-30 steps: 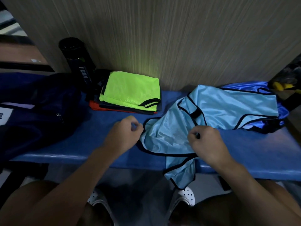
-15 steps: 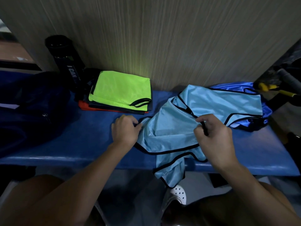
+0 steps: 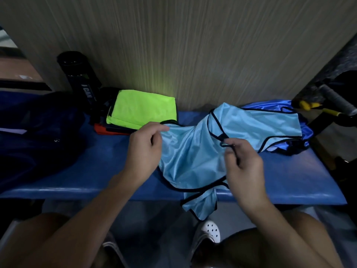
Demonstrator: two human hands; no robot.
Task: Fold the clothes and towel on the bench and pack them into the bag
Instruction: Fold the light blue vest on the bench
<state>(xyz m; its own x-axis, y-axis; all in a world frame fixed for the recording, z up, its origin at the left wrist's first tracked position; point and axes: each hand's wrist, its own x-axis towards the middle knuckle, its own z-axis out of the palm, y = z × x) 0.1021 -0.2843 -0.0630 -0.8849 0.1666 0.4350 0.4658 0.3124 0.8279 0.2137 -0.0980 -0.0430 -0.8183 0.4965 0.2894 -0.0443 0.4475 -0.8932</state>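
A light blue bib [image 3: 195, 157] with black trim lies crumpled across the blue bench [image 3: 96, 167], one corner hanging over the front edge. My left hand [image 3: 144, 146] pinches its left edge, lifted off the bench. My right hand [image 3: 241, 161] grips the black trim near its middle. A darker blue garment [image 3: 305, 132] lies under its right end. A folded stack topped by a neon green bib [image 3: 143, 111] sits at the back. The dark navy bag [image 3: 38, 136] rests on the bench's left end.
A black bottle [image 3: 79, 82] stands against the wood-grain wall behind the bag. A black and yellow racket handle [image 3: 334, 105] juts in past the bench's right end. My knees and white clogs [image 3: 208, 233] are below the front edge.
Both hands rose and moved away from me, lifting the light blue bib's edges off the bench. The view shifted slightly to the left.
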